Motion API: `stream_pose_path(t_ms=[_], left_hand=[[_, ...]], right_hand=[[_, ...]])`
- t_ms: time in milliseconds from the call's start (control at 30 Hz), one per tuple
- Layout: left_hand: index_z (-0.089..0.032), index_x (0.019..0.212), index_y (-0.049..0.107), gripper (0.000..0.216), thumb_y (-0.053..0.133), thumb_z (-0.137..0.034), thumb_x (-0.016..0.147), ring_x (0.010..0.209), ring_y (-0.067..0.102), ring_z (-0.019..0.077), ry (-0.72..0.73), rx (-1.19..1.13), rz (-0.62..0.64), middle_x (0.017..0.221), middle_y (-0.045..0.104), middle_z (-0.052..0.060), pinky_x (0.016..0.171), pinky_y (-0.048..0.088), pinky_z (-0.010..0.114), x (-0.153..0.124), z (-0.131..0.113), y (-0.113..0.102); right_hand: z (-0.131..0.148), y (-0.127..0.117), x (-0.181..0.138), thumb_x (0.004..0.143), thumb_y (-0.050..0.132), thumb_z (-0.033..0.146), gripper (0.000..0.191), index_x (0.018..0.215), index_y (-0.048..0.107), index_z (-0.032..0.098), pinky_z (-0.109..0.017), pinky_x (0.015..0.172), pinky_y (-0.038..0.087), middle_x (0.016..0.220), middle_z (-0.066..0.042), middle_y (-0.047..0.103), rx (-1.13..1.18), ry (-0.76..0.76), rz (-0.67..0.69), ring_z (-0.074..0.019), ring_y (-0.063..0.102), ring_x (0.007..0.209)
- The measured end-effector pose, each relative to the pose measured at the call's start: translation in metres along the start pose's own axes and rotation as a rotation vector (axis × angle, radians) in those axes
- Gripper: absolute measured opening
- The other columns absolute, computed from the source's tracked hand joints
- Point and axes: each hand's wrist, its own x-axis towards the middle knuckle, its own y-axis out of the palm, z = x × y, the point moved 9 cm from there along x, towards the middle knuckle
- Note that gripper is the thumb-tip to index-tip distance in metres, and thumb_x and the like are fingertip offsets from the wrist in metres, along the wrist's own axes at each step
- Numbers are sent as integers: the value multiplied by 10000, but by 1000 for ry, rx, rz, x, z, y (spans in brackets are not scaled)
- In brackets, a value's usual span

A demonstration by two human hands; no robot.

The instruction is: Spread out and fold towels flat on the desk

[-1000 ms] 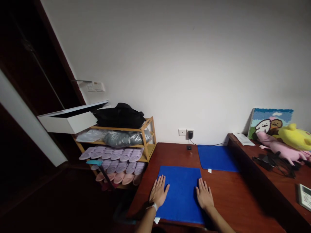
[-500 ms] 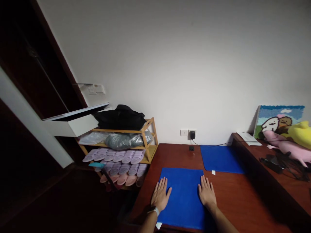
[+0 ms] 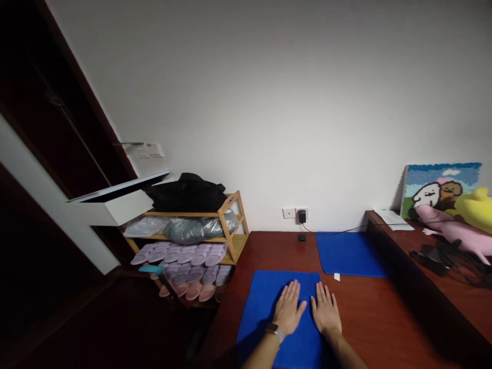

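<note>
A blue cloth lies flat on the dark red wooden table in front of me. My left hand, with a watch on its wrist, rests palm down on the middle of the cloth, fingers spread. Just to its right, my right hand also lies flat near the cloth's right edge. The two hands are close together, almost touching. Neither holds anything. A second blue cloth lies farther back on the table, with a small white tag at its front edge.
A wooden shoe rack with several slippers, a black bag and a white box stands to the left. A wall socket with a charger is behind the table. Plush toys, a picture and cables sit on the raised ledge at right.
My left hand slid to the right across the near cloth, from its left edge to the middle, ending beside my right hand. The view shifted slightly.
</note>
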Motion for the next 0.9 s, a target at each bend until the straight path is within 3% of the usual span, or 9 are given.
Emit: stream_pose_path(t_ms=[100,167,233,433,533,800,900], left_hand=[[-244,1612,7,593,136,-449,1071,1556,170,206,-3,-26,17,1692,182,24,1273,217,447,20,-31,24],[-251,1612,15,583,121,-438,1070,1557,166,204,-25,-21,42,1689,195,14,1277,205,456,23,-27,32],[-249,1616,60,603,136,-481,1064,1557,167,212,-74,-6,68,1686,205,16,1278,199,464,19,-2,30],[-187,1608,223,713,158,-605,1033,1546,214,241,-307,70,77,1669,254,68,1269,205,480,-17,117,-8],[-195,1604,248,718,166,-618,1028,1541,232,236,-327,102,37,1663,273,62,1266,211,477,-28,144,-16],[-180,1591,283,744,180,-644,1019,1536,248,249,-322,77,-13,1655,292,73,1262,228,488,-27,145,-13],[-191,1593,277,730,188,-637,1021,1536,246,252,-316,76,-27,1656,288,69,1262,227,497,-28,146,-14]], right_hand=[[1,6,1,990,155,445,678,1600,202,152,-476,1267,51,1683,-9,142,-33,-32,7,-241,76,1563],[0,8,2,988,158,443,683,1600,194,144,-475,1267,58,1684,-11,142,-43,-34,6,-243,78,1563],[-1,8,2,990,141,463,694,1603,175,138,-474,1267,61,1684,-18,148,-44,-17,-4,-242,84,1563],[0,4,1,994,95,502,713,1606,127,138,-456,1274,54,1688,-6,122,-20,6,-3,-227,71,1563],[1,0,0,993,88,510,714,1607,119,146,-447,1278,61,1687,8,114,-13,12,13,-215,63,1563],[2,-3,5,992,41,507,707,1611,90,169,-433,1278,89,1688,27,80,-25,55,113,-203,57,1560],[9,-12,18,995,37,504,706,1611,96,164,-436,1277,94,1688,22,78,-11,39,91,-205,56,1560]])
